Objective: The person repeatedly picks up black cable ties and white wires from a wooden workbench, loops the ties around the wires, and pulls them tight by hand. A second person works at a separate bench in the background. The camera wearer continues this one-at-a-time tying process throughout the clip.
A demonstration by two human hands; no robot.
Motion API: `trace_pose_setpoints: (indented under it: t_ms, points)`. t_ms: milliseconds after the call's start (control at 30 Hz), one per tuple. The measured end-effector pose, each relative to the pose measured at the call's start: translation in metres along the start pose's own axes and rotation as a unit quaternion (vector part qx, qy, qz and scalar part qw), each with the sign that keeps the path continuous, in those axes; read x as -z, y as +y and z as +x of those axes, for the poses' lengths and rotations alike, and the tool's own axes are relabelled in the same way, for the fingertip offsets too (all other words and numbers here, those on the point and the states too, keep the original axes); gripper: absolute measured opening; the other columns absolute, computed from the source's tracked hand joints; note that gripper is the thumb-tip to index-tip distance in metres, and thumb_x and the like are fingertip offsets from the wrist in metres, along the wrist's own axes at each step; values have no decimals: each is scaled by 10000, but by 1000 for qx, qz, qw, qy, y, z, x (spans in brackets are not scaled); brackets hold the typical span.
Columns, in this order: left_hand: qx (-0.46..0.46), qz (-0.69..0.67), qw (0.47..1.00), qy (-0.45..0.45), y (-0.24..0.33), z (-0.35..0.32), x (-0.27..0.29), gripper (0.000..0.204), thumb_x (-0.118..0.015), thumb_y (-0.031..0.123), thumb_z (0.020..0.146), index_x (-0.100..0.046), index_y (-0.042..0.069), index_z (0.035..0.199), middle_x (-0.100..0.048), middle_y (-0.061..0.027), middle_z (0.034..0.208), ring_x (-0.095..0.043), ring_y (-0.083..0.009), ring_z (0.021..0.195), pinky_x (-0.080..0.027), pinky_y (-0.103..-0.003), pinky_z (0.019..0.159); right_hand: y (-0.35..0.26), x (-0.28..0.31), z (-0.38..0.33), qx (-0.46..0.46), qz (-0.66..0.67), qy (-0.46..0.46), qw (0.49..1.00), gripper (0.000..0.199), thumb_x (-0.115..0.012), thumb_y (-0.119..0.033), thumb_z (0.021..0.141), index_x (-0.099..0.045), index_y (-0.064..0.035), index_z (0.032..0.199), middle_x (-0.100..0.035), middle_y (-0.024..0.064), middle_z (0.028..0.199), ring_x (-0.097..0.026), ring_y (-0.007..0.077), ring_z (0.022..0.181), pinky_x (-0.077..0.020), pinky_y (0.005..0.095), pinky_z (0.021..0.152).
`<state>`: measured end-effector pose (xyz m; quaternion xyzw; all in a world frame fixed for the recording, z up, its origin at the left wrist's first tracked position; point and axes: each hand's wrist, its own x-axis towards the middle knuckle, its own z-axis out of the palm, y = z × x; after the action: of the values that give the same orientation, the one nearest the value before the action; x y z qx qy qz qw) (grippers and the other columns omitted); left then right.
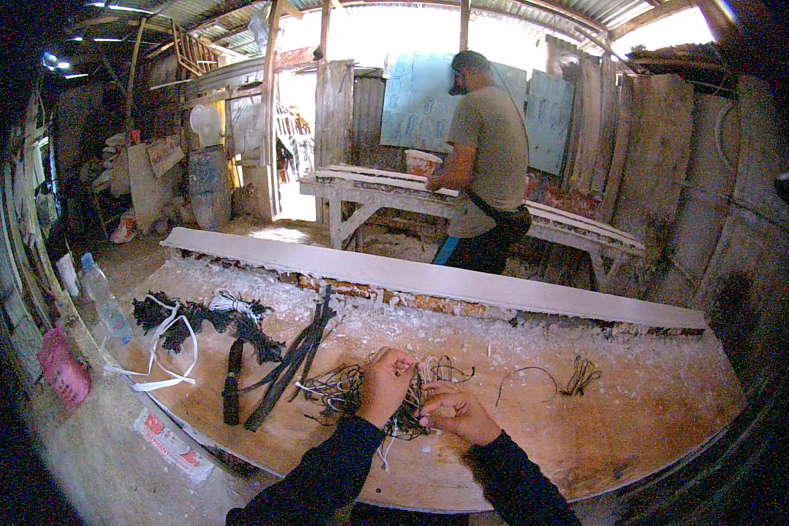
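Note:
Both hands work at a tangled heap of thin black and pale cords point(333, 390) on the plywood table. Closed in a pinch, my left hand point(386, 384) grips dark cord at the heap's upper side. My right hand point(460, 414) pinches a cord strand just to the right and a little nearer. Cord ends hang down between the hands, and the fingers hide part of the heap. Left of it lie long flat black strips point(294, 364) and a dark wrapped rod-like piece point(232, 386). A small separate bundle of cords point(580, 375) rests to the right.
A pale raised board point(430, 279) runs along the table's far edge. Black cord hanks point(171, 320), a white strap point(153, 359) and a plastic bottle point(105, 298) lie left. Beyond, a person point(495, 149) stands at a long bench point(346, 193). A pink sack point(64, 368) sits at left.

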<state>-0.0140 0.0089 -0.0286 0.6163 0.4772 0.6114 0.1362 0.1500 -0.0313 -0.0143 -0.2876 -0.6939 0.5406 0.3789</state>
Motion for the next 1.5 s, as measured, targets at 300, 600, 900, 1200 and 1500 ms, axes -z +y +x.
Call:
trace_pose_setpoints:
  t_ms: [300, 600, 900, 1200, 1500]
  points:
    - [-10, 28, 999, -33, 12, -3, 5, 136, -644, -22, 660, -562, 16, 762, -541, -96, 745, -556, -196, 647, -452, -287, 564, -8, -12, -3, -48, 57, 47, 996, 109, -726, -112, 650, -651, -101, 729, -608, 17, 823, -450, 215, 1044, -322, 358, 904]
    - [-67, 62, 994, -51, 6, -3, 2, 118, -644, 13, 684, -604, 23, 795, -555, -97, 747, -556, -199, 649, -448, -284, 568, -10, -10, -1, 19, -45, 92, 995, 104, -704, -68, 663, -606, -77, 697, -591, 25, 786, -502, 196, 957, -363, 333, 861]
    - [45, -143, 952, -266, 16, -10, -3, 106, -639, 107, 753, -605, 9, 778, -560, -43, 698, -526, -118, 692, -427, -256, 632, -19, 4, 8, 33, 105, 306, 946, 121, -601, 5, 738, -497, -40, 696, -542, 39, 707, -534, 122, 690, -446, 259, 665]
    - [-49, -210, 908, -358, 30, -36, -24, 138, -622, 133, 779, -550, 16, 777, -519, -7, 698, -493, -99, 675, -421, -239, 619, 21, 38, 17, 34, -239, 421, 874, 162, -597, 33, 725, -451, -36, 711, -472, 27, 614, -467, 95, 606, -405, 246, 571]
    - [139, -198, 858, -454, 38, -32, -16, 228, -613, 269, 801, -541, 62, 735, -459, 28, 624, -474, -59, 609, -406, -210, 547, 6, 26, 19, 68, -39, 416, 906, 211, -583, 12, 759, -573, -59, 957, -518, 20, 764, -493, 102, 708, -413, 217, 642]
